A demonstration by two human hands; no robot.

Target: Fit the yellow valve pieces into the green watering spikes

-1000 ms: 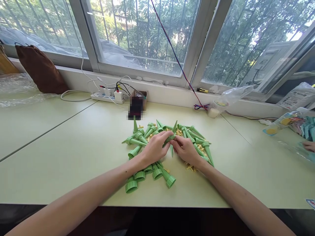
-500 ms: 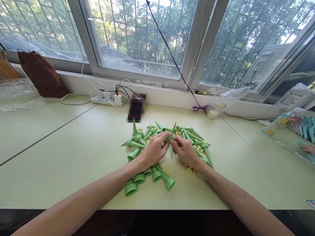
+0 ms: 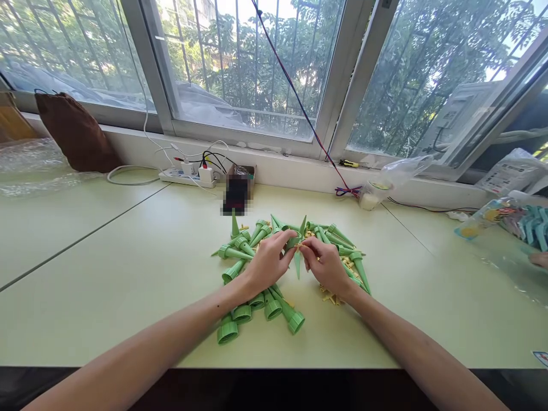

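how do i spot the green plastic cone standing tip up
Below the clear glass windows, find the pale green tabletop, then its pile of green plastic cones. At the pile's back left is the upright green plastic cone; its tip points up, while those beside it lie on their sides.

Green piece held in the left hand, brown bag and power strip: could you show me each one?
Green piece (image 3: 291, 242): head view, on its wide cap end.
Brown bag (image 3: 79, 136): head view, middle of its side.
Power strip (image 3: 187, 179): head view, on its white casing.
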